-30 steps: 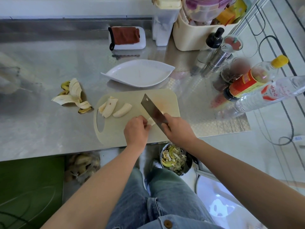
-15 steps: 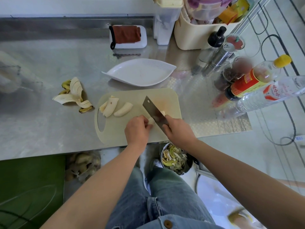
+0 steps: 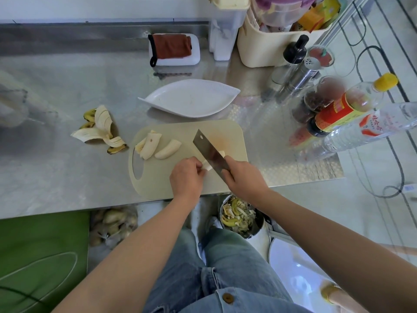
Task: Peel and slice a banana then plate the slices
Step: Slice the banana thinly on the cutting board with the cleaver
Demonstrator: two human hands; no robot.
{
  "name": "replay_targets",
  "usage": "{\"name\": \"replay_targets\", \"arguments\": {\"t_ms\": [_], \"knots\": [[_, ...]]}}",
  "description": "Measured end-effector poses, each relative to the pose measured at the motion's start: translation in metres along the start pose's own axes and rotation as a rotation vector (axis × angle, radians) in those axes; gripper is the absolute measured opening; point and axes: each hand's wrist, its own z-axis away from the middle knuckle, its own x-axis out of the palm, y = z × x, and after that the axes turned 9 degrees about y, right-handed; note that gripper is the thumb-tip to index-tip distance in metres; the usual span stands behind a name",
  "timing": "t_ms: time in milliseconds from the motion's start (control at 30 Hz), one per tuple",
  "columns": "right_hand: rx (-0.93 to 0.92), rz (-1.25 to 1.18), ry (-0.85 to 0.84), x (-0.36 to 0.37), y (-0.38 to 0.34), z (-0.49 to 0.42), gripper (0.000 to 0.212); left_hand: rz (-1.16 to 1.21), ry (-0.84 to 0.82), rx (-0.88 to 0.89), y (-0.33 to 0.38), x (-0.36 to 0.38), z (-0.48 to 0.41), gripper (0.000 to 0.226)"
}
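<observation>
On the smooth beige cutting board (image 3: 230,136), the left hand (image 3: 186,176) pinches a pale banana piece (image 3: 207,166) with curled fingers. The right hand (image 3: 244,178) grips a rectangular steel cleaver (image 3: 208,151), hiding its handle. The blade covers the piece's middle. A ribbed, leaf-shaped white plate (image 3: 191,100) sits behind.

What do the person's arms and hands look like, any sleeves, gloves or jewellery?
The left hand and right hand wear no gloves, and no ring, watch or bracelet shows. Both arms are bare as far as the frame's edge, with no sleeves in view.
</observation>
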Motion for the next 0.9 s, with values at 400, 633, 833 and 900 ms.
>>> {"name": "replay_targets", "arguments": {"t_ms": [400, 633, 833, 900], "knots": [[0.009, 0.013, -0.009, 0.0006, 0.002, -0.0001, 0.009, 0.013, 0.012, 0.017, -0.001, 0.0016, 0.0, 0.01], [0.024, 0.056, -0.075, 0.0061, 0.004, -0.0011, 0.011, 0.019, 0.016, 0.026, -0.0002, 0.0013, 0.0005, 0.012], [0.005, -0.001, 0.005, 0.0015, 0.0027, -0.0018, 0.007, 0.013, 0.01, 0.029, -0.0019, 0.0019, 0.0, 0.01], [0.001, -0.009, 0.031, 0.0002, 0.0023, -0.0013, 0.011, 0.004, 0.016, 0.037, -0.0017, 0.0014, 0.0002, 0.01]]}}
